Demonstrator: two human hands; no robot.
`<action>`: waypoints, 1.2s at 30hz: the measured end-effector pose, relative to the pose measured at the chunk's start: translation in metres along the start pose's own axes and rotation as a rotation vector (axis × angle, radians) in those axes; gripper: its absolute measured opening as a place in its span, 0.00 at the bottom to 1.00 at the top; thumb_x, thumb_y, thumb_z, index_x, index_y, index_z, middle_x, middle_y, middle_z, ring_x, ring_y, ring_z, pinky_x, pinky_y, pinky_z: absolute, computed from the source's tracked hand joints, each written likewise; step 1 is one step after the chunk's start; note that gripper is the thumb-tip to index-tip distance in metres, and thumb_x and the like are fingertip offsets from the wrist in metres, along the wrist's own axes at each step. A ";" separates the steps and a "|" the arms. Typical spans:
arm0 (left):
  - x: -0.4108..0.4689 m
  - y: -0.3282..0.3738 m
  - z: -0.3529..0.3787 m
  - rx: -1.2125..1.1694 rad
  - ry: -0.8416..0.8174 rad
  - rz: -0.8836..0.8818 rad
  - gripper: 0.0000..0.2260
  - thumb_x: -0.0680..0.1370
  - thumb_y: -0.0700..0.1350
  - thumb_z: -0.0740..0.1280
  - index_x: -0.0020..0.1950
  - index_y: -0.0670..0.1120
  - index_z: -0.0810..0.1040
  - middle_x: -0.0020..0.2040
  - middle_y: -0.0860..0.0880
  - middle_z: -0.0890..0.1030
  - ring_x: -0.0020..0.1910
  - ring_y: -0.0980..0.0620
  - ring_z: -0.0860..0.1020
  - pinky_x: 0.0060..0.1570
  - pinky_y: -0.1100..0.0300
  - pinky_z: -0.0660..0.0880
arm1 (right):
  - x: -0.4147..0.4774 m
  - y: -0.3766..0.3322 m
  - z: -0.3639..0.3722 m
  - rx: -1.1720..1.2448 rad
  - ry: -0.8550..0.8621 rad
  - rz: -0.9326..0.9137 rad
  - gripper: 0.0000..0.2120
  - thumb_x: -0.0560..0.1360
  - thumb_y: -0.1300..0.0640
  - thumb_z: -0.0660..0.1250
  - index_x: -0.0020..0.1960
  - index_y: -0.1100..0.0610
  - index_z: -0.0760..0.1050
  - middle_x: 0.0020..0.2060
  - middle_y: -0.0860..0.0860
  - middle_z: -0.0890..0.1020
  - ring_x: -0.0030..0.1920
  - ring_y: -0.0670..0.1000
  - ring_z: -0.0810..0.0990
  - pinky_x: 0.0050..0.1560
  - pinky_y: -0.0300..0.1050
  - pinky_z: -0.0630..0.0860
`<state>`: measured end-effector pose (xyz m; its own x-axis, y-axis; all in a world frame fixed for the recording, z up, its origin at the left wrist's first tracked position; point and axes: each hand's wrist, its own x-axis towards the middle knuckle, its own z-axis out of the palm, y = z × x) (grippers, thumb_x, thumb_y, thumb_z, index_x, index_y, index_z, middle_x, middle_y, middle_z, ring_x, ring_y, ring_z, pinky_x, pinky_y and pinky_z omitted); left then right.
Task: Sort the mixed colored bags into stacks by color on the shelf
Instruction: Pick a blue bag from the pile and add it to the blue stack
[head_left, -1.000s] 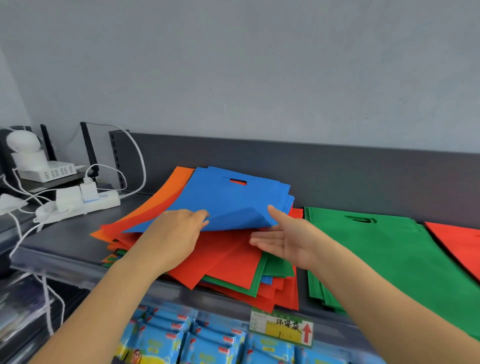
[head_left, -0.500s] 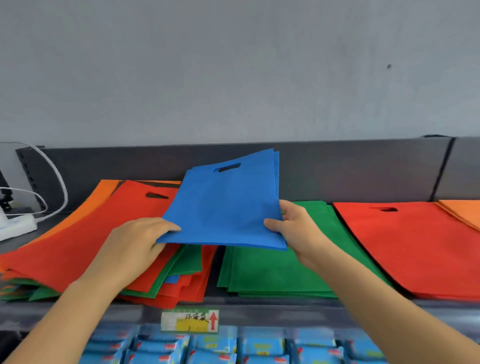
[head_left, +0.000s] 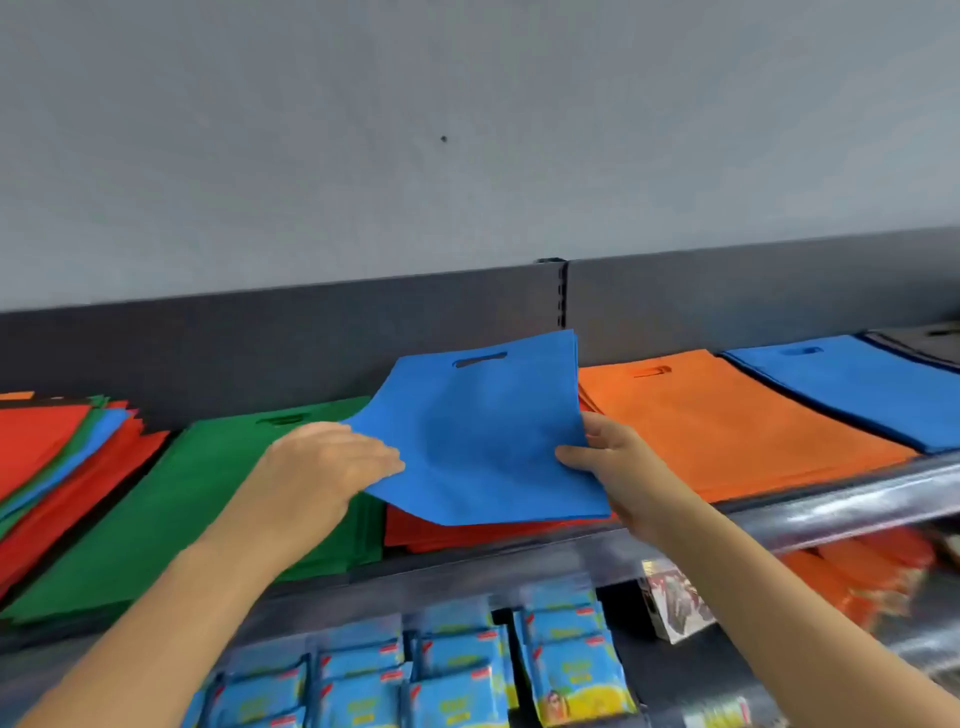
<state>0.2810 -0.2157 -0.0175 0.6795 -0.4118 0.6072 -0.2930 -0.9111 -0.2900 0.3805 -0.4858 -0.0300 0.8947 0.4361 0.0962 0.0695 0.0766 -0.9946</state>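
I hold a small sheaf of blue bags (head_left: 488, 431) in the air above the shelf. My left hand (head_left: 332, 462) grips its left edge and my right hand (head_left: 608, 457) pinches its right edge. Beneath the sheaf lies a red stack (head_left: 467, 532), mostly hidden. A green stack (head_left: 171, 509) sits to its left. An orange stack (head_left: 727, 421) lies to the right, and beyond it a blue stack (head_left: 857, 384). The mixed pile (head_left: 57, 457) of red, green and blue bags is at the far left.
A dark back panel (head_left: 260, 353) runs behind the shelf under a grey wall. The shelf's front rail (head_left: 831, 512) is shiny. Below hang several blue packets (head_left: 457, 670), with orange goods (head_left: 872, 577) on the lower right.
Both hands lifted the blue bags off the mixed pile and carried them to the right, past the green stack and over the red one. The orange and blue stacks came into view.
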 end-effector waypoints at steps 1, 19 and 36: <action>0.011 0.015 0.009 0.001 -0.016 0.033 0.31 0.47 0.23 0.73 0.43 0.48 0.85 0.43 0.54 0.85 0.41 0.53 0.83 0.51 0.56 0.76 | -0.005 0.001 -0.019 -0.011 0.000 0.035 0.16 0.77 0.71 0.57 0.52 0.54 0.76 0.50 0.50 0.83 0.51 0.51 0.81 0.54 0.49 0.78; 0.169 0.107 0.097 -0.187 0.033 0.420 0.15 0.71 0.36 0.57 0.50 0.47 0.80 0.44 0.51 0.83 0.39 0.51 0.81 0.33 0.58 0.77 | -0.005 -0.007 -0.213 -0.336 0.432 0.039 0.15 0.78 0.67 0.60 0.53 0.50 0.77 0.50 0.50 0.83 0.49 0.53 0.82 0.52 0.50 0.78; 0.299 0.202 0.176 -0.296 0.036 0.743 0.20 0.71 0.35 0.56 0.61 0.49 0.69 0.45 0.51 0.81 0.38 0.51 0.80 0.31 0.58 0.76 | 0.012 -0.007 -0.378 -0.861 0.824 0.092 0.11 0.75 0.62 0.65 0.57 0.57 0.76 0.50 0.54 0.76 0.50 0.52 0.72 0.49 0.42 0.66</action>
<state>0.5432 -0.5194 -0.0252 0.2155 -0.9088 0.3573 -0.8305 -0.3630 -0.4225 0.5570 -0.8200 -0.0364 0.9037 -0.3216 0.2827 -0.0180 -0.6881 -0.7253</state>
